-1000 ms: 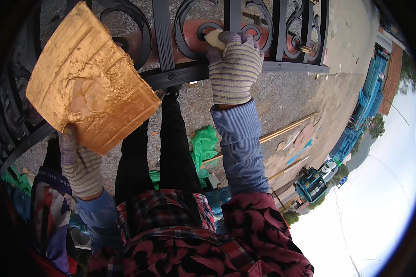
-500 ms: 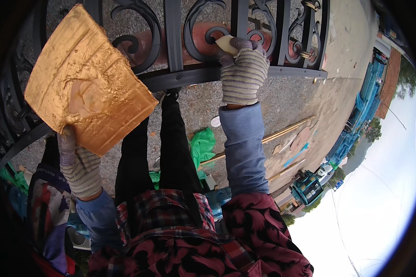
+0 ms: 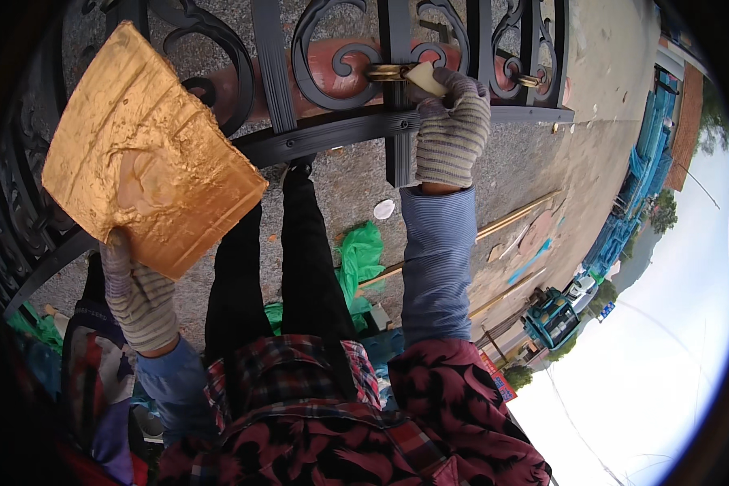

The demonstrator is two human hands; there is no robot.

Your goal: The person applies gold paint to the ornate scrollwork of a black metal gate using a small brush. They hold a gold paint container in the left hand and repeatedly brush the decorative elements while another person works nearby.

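Note:
My left hand (image 3: pixel 142 296) grips the lower corner of a board (image 3: pixel 81 174) smeared thickly with gold paint, with a worn, paler patch near its middle. A striped knit glove covers each hand. My right hand (image 3: pixel 454 130) pinches a small pale sponge (image 3: pixel 426 79) between thumb and fingers. The sponge sits right beside a gold collar (image 3: pixel 389 73) on an upright bar of the black metal railing (image 3: pixel 287 146). Whether the sponge touches the collar I cannot tell. Another gold collar (image 3: pixel 529 81) shows farther right on the railing.
Behind the railing's scrolls lies a reddish rounded object (image 3: pixel 324 69). On the ground are a green plastic bag (image 3: pixel 358 255), long wooden strips (image 3: pixel 517 213) and a white scrap (image 3: pixel 384 210). A teal vehicle (image 3: pixel 552 317) stands off to the right.
My right hand has shifted right with the sponge, uncovering the gold collar. The railing appears farther left in view. My left hand still holds the board in nearly the same place.

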